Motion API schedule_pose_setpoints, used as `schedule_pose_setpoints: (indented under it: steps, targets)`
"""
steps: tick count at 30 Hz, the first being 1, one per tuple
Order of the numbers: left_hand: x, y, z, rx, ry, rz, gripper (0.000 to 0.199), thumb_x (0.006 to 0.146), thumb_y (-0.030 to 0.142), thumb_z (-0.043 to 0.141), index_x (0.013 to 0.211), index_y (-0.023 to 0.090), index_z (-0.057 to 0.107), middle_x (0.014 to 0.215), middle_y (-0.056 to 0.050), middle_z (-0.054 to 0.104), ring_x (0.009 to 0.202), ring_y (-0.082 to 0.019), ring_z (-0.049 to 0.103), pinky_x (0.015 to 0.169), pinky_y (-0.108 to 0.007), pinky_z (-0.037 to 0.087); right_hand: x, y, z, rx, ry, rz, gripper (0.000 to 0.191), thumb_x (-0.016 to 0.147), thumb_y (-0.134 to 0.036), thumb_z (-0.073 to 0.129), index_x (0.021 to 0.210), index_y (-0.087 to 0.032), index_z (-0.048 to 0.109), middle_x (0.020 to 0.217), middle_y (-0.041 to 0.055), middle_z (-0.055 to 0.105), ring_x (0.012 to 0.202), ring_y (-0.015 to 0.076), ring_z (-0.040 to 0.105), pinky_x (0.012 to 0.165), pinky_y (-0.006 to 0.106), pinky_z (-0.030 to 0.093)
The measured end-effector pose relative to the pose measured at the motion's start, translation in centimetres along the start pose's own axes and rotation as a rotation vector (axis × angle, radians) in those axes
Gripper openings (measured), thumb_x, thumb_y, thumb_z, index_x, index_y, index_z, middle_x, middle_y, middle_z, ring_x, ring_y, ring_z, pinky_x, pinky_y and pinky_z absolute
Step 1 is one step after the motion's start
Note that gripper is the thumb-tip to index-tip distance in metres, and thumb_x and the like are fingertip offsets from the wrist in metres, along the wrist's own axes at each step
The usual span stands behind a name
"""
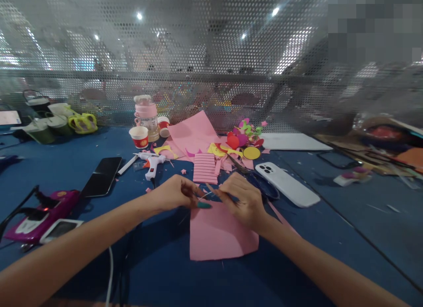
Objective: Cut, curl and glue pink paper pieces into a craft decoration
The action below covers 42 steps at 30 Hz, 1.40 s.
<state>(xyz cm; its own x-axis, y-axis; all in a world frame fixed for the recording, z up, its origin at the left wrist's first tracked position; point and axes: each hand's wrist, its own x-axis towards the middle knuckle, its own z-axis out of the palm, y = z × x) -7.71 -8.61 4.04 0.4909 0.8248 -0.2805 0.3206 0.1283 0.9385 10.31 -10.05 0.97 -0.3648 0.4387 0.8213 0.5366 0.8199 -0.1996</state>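
My left hand (180, 193) is closed, fingertips pinched near a thin pale strand (205, 195) and a small teal piece (204, 205). Facing it, my right hand (243, 200) is closed too, its fingertips around a small brownish-pink piece that is hard to make out. Both hands are over the upper edge of a pink sheet (223, 234) on the blue table. Just beyond them lies a pink card with dark stripes (205, 168). Scissors with dark blue handles (264, 185) lie beyond my right hand.
A white glue gun (153, 163) and black phone (102, 176) lie left; a white phone (287, 184) lies right. Behind are paper scraps (243, 135), a paper cup (139, 137) and a bottle (146, 117). A purple power strip (42, 216) sits far left.
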Motion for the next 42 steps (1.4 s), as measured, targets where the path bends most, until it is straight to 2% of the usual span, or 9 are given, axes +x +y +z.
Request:
schedule_pose_setpoints:
  steps: [4, 10, 20, 27, 33, 37, 39, 41, 42]
  targets:
    - [-0.2, 0.1, 0.0, 0.0, 0.009, -0.054, 0.026, 0.051, 0.003, 0.064, 0.074, 0.012, 0.067, 0.049, 0.003, 0.06, 0.048, -0.007, 0.054, 0.053, -0.02, 0.041, 0.1, 0.0, 0.0, 0.031, -0.04, 0.032, 0.022, 0.079, -0.013, 0.05, 0.058, -0.018, 0.045, 0.051, 0.0005, 0.048, 0.052, 0.0119, 0.04, 0.054, 0.027, 0.035]
    - [-0.4, 0.0, 0.0, -0.058, 0.004, -0.101, 0.027, 0.047, 0.02, 0.075, 0.071, 0.011, 0.067, 0.053, 0.001, 0.061, 0.05, -0.009, 0.054, 0.055, -0.022, 0.045, 0.5, 0.1, -0.3, 0.163, -0.141, 0.16, 0.027, 0.081, -0.02, 0.045, 0.054, -0.019, 0.041, 0.052, -0.0001, 0.045, 0.053, 0.0119, 0.04, 0.055, 0.027, 0.035]
    - [-0.5, -0.3, 0.5, -0.145, -0.028, -0.167, 0.025, 0.043, 0.018, 0.077, 0.065, 0.012, 0.067, 0.052, 0.001, 0.06, 0.052, -0.009, 0.055, 0.059, -0.023, 0.047, 0.6, 0.7, -0.3, 0.427, -0.313, 0.415, 0.023, 0.08, -0.026, 0.047, 0.058, -0.017, 0.048, 0.057, 0.0003, 0.049, 0.058, 0.0127, 0.045, 0.054, 0.025, 0.036]
    - [-0.7, -0.1, 0.9, -0.211, -0.038, -0.204, 0.022, 0.041, 0.014, 0.077, 0.059, 0.011, 0.064, 0.048, 0.002, 0.059, 0.048, -0.008, 0.054, 0.057, -0.022, 0.047, 0.6, 0.9, -0.3, 0.474, -0.364, 0.413, 0.022, 0.08, -0.03, 0.047, 0.062, -0.017, 0.049, 0.062, 0.0016, 0.05, 0.064, 0.0141, 0.046, 0.06, 0.027, 0.037]
    - [-0.5, -0.4, 1.0, -0.184, -0.051, -0.196, 0.025, 0.038, 0.015, 0.078, 0.058, 0.011, 0.063, 0.049, 0.002, 0.06, 0.049, -0.009, 0.055, 0.058, -0.023, 0.046, 0.5, 1.0, -0.2, 0.436, -0.348, 0.303, 0.023, 0.079, -0.034, 0.051, 0.062, -0.018, 0.047, 0.066, 0.0017, 0.049, 0.068, 0.0145, 0.045, 0.065, 0.029, 0.037]
    - [-0.4, -0.4, 1.0, -0.174, -0.057, -0.175, 0.026, 0.037, 0.015, 0.078, 0.057, 0.011, 0.061, 0.047, 0.002, 0.059, 0.048, -0.008, 0.054, 0.056, -0.022, 0.045, 0.4, 0.6, -0.1, 0.433, -0.28, 0.287, 0.017, 0.079, -0.034, 0.05, 0.07, -0.02, 0.05, 0.093, 0.0064, 0.047, 0.092, 0.0184, 0.045, 0.08, 0.033, 0.037]
    - [-0.3, -0.4, 1.0, -0.166, -0.04, -0.154, 0.025, 0.038, 0.013, 0.077, 0.056, 0.01, 0.061, 0.046, 0.003, 0.058, 0.047, -0.008, 0.053, 0.053, -0.022, 0.044, 0.2, 0.5, 0.2, 0.435, -0.204, 0.371, 0.015, 0.077, -0.034, 0.053, 0.085, -0.022, 0.05, 0.105, 0.0077, 0.043, 0.096, 0.0194, 0.043, 0.08, 0.034, 0.038]
    - [-0.3, -0.3, 0.9, -0.164, -0.017, -0.137, 0.024, 0.039, 0.012, 0.076, 0.057, 0.01, 0.06, 0.045, 0.003, 0.057, 0.045, -0.008, 0.052, 0.05, -0.021, 0.044, 0.0, 0.5, 0.7, 0.471, -0.141, 0.536, 0.03, 0.072, -0.035, 0.058, 0.095, -0.022, 0.044, 0.1, 0.0073, 0.044, 0.083, 0.0169, 0.048, 0.068, 0.03, 0.042]
    - [-0.3, -0.3, 0.9, -0.165, -0.007, -0.133, 0.023, 0.039, 0.012, 0.076, 0.057, 0.01, 0.06, 0.044, 0.003, 0.057, 0.045, -0.008, 0.052, 0.049, -0.021, 0.043, 0.0, 0.5, 0.9, 0.493, -0.133, 0.616, 0.032, 0.071, -0.036, 0.06, 0.094, -0.021, 0.043, 0.093, 0.0057, 0.046, 0.074, 0.0149, 0.048, 0.062, 0.028, 0.042]
